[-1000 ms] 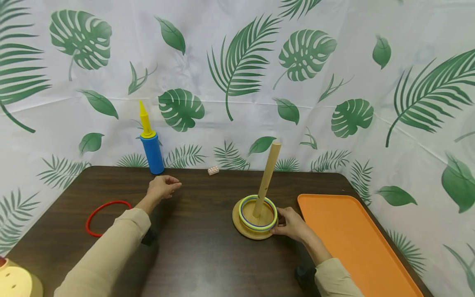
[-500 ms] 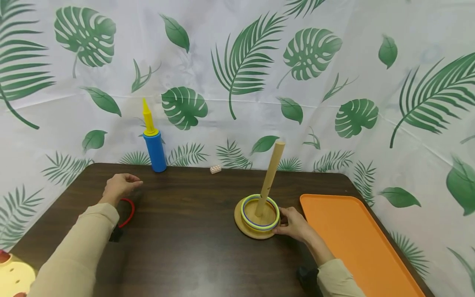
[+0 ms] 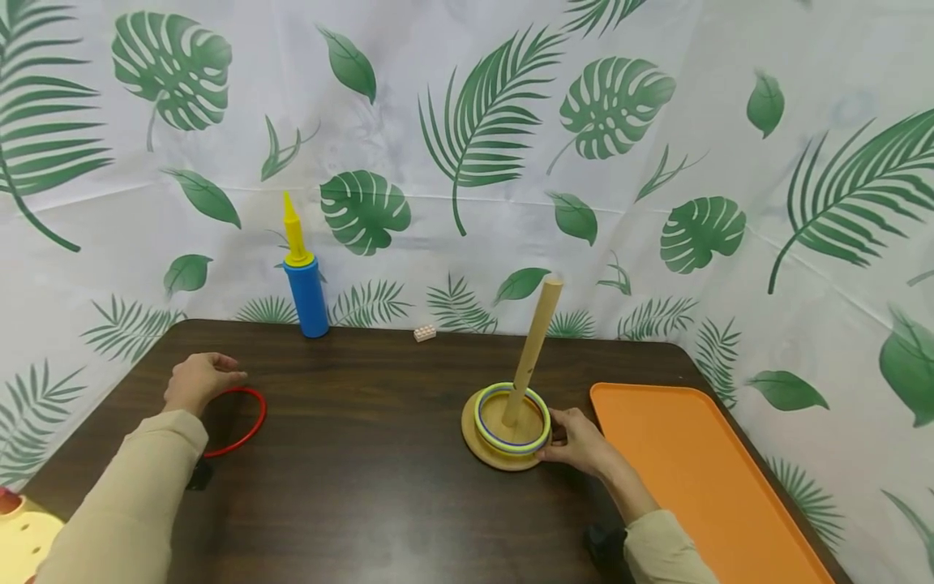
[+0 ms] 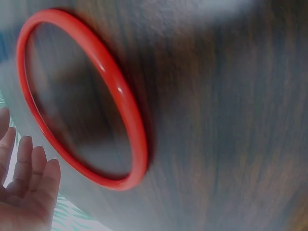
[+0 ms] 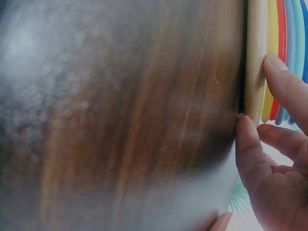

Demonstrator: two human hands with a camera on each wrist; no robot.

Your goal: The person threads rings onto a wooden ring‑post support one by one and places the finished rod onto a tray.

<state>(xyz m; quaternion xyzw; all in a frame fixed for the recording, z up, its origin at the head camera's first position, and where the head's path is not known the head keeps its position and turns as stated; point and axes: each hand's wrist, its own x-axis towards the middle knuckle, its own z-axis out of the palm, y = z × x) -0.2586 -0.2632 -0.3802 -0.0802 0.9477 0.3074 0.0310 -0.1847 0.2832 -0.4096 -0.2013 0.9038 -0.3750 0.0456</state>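
A red ring (image 3: 263, 412) lies on the table at the left, seen whole in the left wrist view (image 4: 113, 79). My left hand (image 3: 199, 383) hovers at its far side, with relaxed fingers and nothing held; the left wrist view shows the fingers (image 4: 36, 168) apart from the ring. A wooden ring stand (image 3: 535, 341) has an upright pole on a round base. Around the pole sit stacked rings (image 3: 543, 410), yellow-green on top; yellow, red and blue ones (image 5: 273, 43) show from the side. My right hand (image 3: 584, 442) pinches the edge of the base (image 5: 256, 62) between thumb and fingers.
An orange tray (image 3: 679, 454) lies along the table's right side. A blue and yellow hand pump (image 3: 306, 296) stands at the back edge, with a small pale toy brick (image 3: 424, 333) to its right. A cream object with holes (image 3: 27, 539) is at the lower left.
My left hand has moved left, from near the hand pump to the red ring. My right hand stays at the stand's base. The view has shifted slightly.
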